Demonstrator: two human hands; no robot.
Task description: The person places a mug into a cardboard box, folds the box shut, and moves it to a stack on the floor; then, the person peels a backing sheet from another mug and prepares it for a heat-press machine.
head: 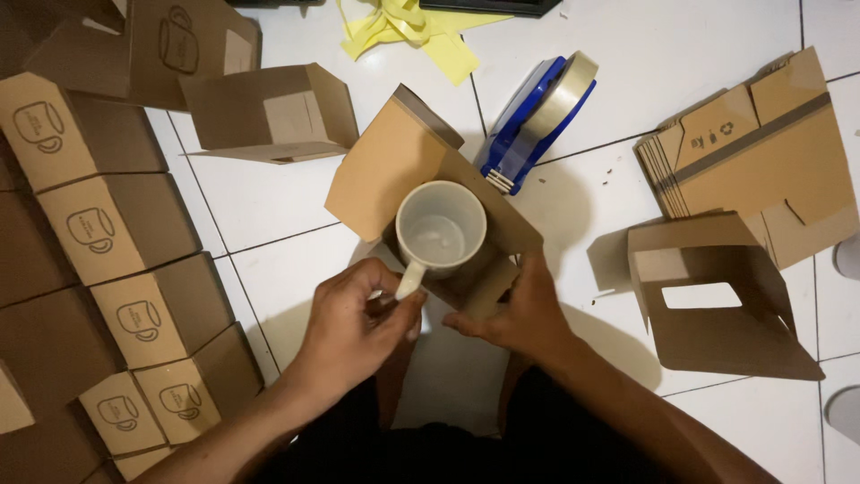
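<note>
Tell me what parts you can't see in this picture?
Head view only:
- Box inside: the mug fills it.
- Mug handle: mostly wrapped by the left hand.
- Right hand fingertips: tucked behind a box flap.
- Tape dispenser base: hidden behind the box.
- Yellow scraps: cut off by the top edge.
- Closed boxes: run past the left edge.

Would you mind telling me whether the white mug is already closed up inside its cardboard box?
No, the white mug sits in the open cardboard box with its flaps up and its inside visible.
</note>
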